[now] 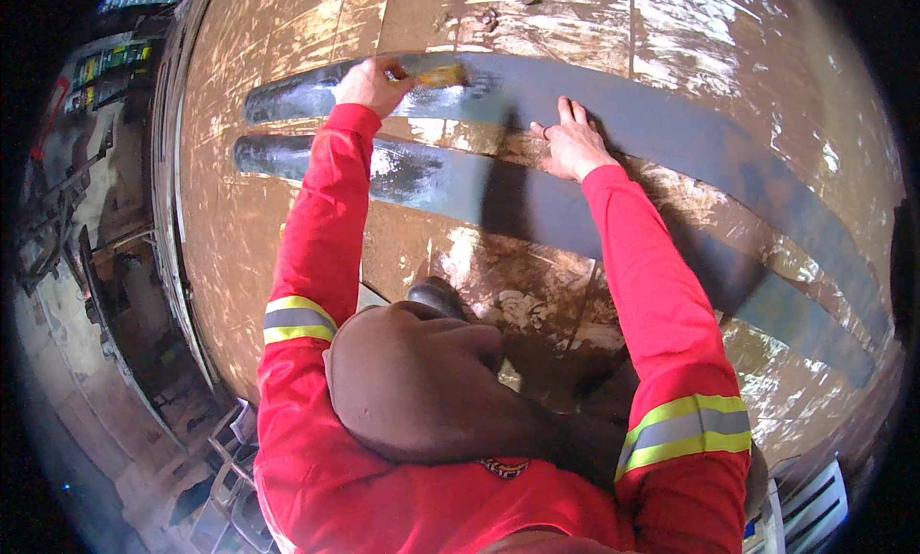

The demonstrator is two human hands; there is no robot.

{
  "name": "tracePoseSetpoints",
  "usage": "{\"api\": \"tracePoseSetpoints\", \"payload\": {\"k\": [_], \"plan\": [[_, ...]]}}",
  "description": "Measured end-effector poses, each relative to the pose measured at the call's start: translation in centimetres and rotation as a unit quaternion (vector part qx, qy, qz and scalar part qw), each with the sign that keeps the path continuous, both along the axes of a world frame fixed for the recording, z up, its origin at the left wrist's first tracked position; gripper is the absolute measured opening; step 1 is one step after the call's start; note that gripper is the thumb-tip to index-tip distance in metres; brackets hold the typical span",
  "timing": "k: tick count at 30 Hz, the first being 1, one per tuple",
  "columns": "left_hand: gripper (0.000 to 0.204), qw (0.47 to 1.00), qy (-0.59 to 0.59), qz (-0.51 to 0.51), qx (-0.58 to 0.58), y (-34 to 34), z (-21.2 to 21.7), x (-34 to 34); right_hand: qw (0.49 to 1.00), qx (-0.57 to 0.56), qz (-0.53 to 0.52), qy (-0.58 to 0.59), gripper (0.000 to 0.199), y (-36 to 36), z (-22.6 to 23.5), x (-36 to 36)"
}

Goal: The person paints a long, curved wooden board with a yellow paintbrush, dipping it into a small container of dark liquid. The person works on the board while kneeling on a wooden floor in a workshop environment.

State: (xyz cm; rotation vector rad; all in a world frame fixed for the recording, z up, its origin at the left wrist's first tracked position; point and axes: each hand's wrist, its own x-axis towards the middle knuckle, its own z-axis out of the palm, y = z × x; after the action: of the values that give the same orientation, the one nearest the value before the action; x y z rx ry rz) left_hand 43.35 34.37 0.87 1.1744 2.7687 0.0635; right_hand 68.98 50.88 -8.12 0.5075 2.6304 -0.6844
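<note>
Seen from above, head camera: a person in red long sleeves with grey and yellow reflective bands leans over a brown, scratched, glossy worktop (pixel 287 171) on which two long grey blades lie side by side, both curving away to the right. Left hand (pixel 372 82) is closed around the handle of a small paintbrush (pixel 443 75), yellowish at the ferrule, its bristles pressed onto the upper grey blade (pixel 623 113) near that blade's left end. The surface around the bristles looks wet and shiny, while the stretch further right is a flat matte grey. Right hand (pixel 573 142) is open, fingers spread and flat, palm down on the lower edge of the upper blade, holding nothing. The lower grey blade (pixel 431 185) runs just beneath both hands, passing under the two forearms; its left end also shows a glossy patch. A brown cloth bundle (pixel 422 381) sits close to the person's chest. At the far left, beyond the worktop edge, a cluttered workshop floor is dimly visible.
</note>
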Motion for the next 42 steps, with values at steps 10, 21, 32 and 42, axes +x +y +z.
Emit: {"api": "tracePoseSetpoints", "payload": {"k": [10,21,32,42], "plan": [[0.011,0.955,0.196,-0.154,-0.159,2.3,-2.6,-0.8,1.0,-0.007,-0.019,0.018,0.045,-0.2,-0.1,0.0],[0.031,0.986,-0.005,-0.044,-0.161,-0.2,-0.7,0.3,0.999,-0.01,-0.029,0.037,0.041,-0.2,-0.4,0.1],[0.016,0.959,0.151,-0.013,-0.24,-1.2,1.0,-0.4,1.0,-0.002,-0.001,-0.02,0.059,-0.2,1.3,-0.1],[0.031,0.993,-0.052,-0.062,-0.08,1.1,-1.4,2.0,1.0,0.013,-0.021,0.017,0.037,0.0,-1.2,0.1]]}}
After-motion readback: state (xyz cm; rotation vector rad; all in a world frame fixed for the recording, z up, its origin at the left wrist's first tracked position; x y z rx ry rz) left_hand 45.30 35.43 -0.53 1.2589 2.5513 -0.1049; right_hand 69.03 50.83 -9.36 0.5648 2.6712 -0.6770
